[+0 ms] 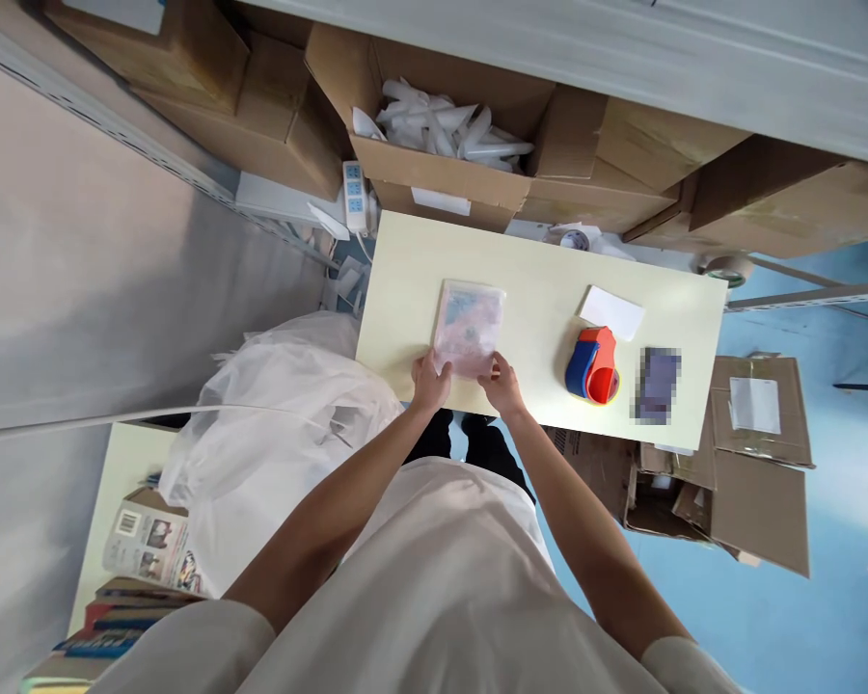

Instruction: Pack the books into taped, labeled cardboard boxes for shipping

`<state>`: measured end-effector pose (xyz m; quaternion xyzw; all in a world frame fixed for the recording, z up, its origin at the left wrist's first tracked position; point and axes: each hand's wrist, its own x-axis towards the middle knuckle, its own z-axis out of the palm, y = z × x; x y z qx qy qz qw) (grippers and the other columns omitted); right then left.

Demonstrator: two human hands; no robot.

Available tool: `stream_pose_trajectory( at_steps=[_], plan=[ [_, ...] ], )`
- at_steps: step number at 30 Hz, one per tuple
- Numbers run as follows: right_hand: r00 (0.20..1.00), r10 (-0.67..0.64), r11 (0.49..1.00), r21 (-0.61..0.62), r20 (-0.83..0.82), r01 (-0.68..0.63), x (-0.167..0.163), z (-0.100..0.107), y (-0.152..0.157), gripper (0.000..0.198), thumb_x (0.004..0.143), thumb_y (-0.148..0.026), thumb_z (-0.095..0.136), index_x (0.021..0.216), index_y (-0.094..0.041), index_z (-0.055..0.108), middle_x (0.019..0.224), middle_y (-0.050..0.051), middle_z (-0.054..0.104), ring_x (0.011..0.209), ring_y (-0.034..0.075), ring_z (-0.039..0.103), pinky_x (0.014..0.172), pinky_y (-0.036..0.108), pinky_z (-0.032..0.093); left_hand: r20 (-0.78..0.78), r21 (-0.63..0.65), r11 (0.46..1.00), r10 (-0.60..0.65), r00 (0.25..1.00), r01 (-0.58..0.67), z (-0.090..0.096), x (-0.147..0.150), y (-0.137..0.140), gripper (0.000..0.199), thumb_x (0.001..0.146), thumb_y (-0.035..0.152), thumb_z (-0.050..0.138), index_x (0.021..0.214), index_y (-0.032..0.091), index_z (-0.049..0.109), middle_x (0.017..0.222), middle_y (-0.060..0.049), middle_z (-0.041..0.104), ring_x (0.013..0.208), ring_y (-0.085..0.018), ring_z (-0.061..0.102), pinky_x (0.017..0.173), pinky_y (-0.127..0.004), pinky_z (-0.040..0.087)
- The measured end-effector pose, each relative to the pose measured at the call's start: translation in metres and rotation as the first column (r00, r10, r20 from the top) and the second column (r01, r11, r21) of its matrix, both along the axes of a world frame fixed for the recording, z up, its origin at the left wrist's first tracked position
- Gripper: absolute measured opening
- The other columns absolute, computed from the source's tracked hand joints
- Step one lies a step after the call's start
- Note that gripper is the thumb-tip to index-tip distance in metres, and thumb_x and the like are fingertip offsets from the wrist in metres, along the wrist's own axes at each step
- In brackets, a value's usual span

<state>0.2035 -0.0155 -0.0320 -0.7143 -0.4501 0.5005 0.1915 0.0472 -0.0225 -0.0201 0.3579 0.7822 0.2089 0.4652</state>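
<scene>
A flat, pinkish packet in a clear plastic sleeve [470, 326] lies on the pale table [535, 280], with some blue showing through its upper part. My left hand [431, 382] grips its lower left corner, thumb on top. At the lower right corner, my right hand [502, 386] holds the same packet between thumb and fingers. The undersides of both grips are hidden. To the right stand a red and blue tape dispenser [593, 366] and a white card [612, 312].
A blurred-out dark rectangular object [658, 386] lies near the table's right end. Behind the table, an open carton [441, 175] holds white plastic pieces beside a power strip [355, 198]. A big translucent bag [275, 434] bulges at the left; opened cartons [756, 492] stand at the right.
</scene>
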Motion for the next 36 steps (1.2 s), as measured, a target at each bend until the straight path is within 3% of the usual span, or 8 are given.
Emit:
stream_pose_trajectory(
  at_steps=[8, 14, 21, 27, 31, 36],
  plan=[
    [0.997, 0.053, 0.990, 0.133, -0.060, -0.045, -0.063, -0.013, 0.111, 0.060, 0.060, -0.016, 0.057, 0.120, -0.021, 0.055, 0.106, 0.009, 0.053, 0.084, 0.016, 0.055, 0.083, 0.037, 0.048, -0.020, 0.203, 0.964, 0.180, 0.983, -0.172, -0.027, -0.056, 0.093, 0.040, 0.083, 0.033, 0.052, 0.118, 0.013, 0.052, 0.123, -0.015, 0.053, 0.126, -0.029, 0.042, 0.109, -0.042, 0.029],
    [0.981, 0.149, 0.979, 0.160, -0.124, -0.129, -0.082, -0.025, 0.131, 0.059, 0.063, -0.017, 0.053, 0.122, -0.021, 0.054, 0.111, 0.008, 0.049, 0.087, 0.015, 0.054, 0.084, 0.036, 0.046, 0.051, 0.349, 0.915, 0.198, 0.979, -0.203, -0.051, -0.087, 0.118, 0.040, 0.086, 0.043, 0.051, 0.115, 0.016, 0.053, 0.123, -0.012, 0.055, 0.125, -0.027, 0.045, 0.109, -0.042, 0.031],
    [0.984, 0.139, 0.980, 0.160, -0.108, -0.121, -0.081, -0.026, 0.130, 0.063, 0.062, -0.017, 0.057, 0.124, -0.019, 0.053, 0.113, 0.010, 0.049, 0.091, 0.017, 0.054, 0.089, 0.038, 0.045, -0.005, 0.271, 0.935, 0.238, 0.971, -0.228, -0.040, -0.080, 0.112, 0.049, 0.085, 0.033, 0.053, 0.128, 0.012, 0.046, 0.135, -0.017, 0.047, 0.131, -0.026, 0.041, 0.112, -0.036, 0.025],
    [0.990, 0.033, 0.991, 0.135, -0.136, -0.014, -0.072, -0.014, 0.116, 0.074, 0.064, -0.024, 0.063, 0.135, -0.026, 0.043, 0.122, 0.010, 0.049, 0.101, 0.021, 0.054, 0.088, 0.042, 0.047, -0.072, 0.274, 0.939, 0.235, 0.969, -0.208, -0.022, -0.076, 0.108, 0.059, 0.083, 0.032, 0.053, 0.135, 0.010, 0.037, 0.143, -0.020, 0.039, 0.137, -0.029, 0.030, 0.116, -0.043, 0.017],
    [0.982, -0.008, 0.996, 0.085, -0.189, 0.025, -0.046, 0.018, 0.077, 0.073, 0.066, -0.029, 0.062, 0.135, -0.024, 0.042, 0.127, 0.012, 0.050, 0.098, 0.021, 0.057, 0.082, 0.039, 0.051, -0.086, 0.315, 0.938, 0.181, 0.980, -0.146, 0.004, -0.056, 0.087, 0.062, 0.080, 0.035, 0.058, 0.134, 0.012, 0.040, 0.143, -0.018, 0.040, 0.137, -0.030, 0.031, 0.115, -0.042, 0.021],
    [0.972, -0.055, 0.998, 0.010, -0.229, 0.059, 0.007, 0.052, 0.008, 0.062, 0.065, -0.034, 0.062, 0.125, -0.023, 0.051, 0.115, 0.010, 0.058, 0.079, 0.017, 0.060, 0.072, 0.036, 0.052, -0.042, 0.339, 0.938, -0.061, 0.997, 0.072, 0.046, -0.018, 0.032, 0.047, 0.082, 0.035, 0.056, 0.125, 0.016, 0.051, 0.133, -0.015, 0.052, 0.129, -0.028, 0.043, 0.110, -0.045, 0.030]
  ],
)
